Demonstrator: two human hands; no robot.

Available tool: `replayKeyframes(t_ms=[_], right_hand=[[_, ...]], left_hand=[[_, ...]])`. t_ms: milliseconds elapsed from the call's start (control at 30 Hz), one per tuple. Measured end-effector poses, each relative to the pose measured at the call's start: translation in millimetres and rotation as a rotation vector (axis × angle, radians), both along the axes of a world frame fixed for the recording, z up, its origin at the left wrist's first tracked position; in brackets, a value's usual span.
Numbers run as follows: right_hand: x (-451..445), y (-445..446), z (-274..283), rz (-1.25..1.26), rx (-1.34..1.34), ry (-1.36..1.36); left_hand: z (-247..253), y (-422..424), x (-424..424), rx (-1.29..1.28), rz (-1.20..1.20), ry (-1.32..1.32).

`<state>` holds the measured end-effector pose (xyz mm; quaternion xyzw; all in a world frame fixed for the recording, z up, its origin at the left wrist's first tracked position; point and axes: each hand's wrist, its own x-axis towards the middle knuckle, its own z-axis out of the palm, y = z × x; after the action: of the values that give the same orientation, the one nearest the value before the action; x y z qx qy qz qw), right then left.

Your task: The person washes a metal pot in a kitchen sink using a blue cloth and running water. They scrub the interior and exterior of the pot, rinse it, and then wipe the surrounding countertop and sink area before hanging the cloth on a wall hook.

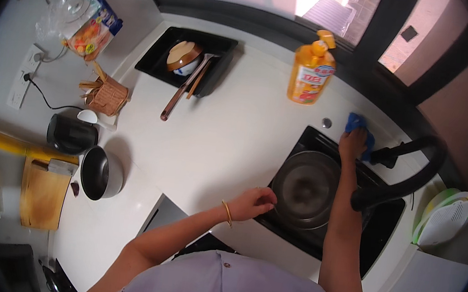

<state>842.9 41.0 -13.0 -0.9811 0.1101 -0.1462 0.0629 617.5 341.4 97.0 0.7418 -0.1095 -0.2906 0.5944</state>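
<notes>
My right hand reaches over the black sink and is closed on a blue cloth at its back edge, beside the base of the black faucet. A round dark pan or lid sits in the sink, between my two hands. My left hand, with a gold bangle at the wrist, hovers by the pan's left edge, fingers loosely curled; no object shows in it. An orange pump bottle stands on the counter behind the sink.
A black tray holds bowls, with a long-handled utensil across its edge. At left are a woven utensil holder, a black container, a gray pot and a cutting board with a cleaver. Green and white baskets stand right.
</notes>
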Motion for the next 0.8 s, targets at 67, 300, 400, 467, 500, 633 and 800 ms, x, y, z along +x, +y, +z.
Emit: replayKeyframes(t_ms=[67,300,400,467,500,633,800], right_hand=[[6.9,22.3,-12.5,0.175,0.074,-0.025],[-45.4,192.1,-3.2,0.733,0.299,-0.113],[-108.0,290.3,26.9,0.888,0.266,-0.010],[-147.7,338.1,23.9,1.088,0.259,-0.026],[-164.3,357.7,22.9,1.230,0.269,0.005],[-188.5,400.7,37.5,1.425,0.315,-0.074],[-51.5,367.0,16.7,1.001,0.076,0.047]], left_hand=[[1.2,21.8,3.8,0.019,0.003,0.028],[8.1,61.0,-2.3,0.049,0.045,-0.098],[23.4,72.7,-9.1,0.063,0.271,-0.339],[46.8,84.9,-6.3,0.066,0.329,-0.470],[55.0,91.6,-6.8,0.070,0.363,-0.531],[63.4,118.7,-12.4,0.077,0.368,-0.495],[59.5,153.9,-25.4,0.031,0.427,-0.352]])
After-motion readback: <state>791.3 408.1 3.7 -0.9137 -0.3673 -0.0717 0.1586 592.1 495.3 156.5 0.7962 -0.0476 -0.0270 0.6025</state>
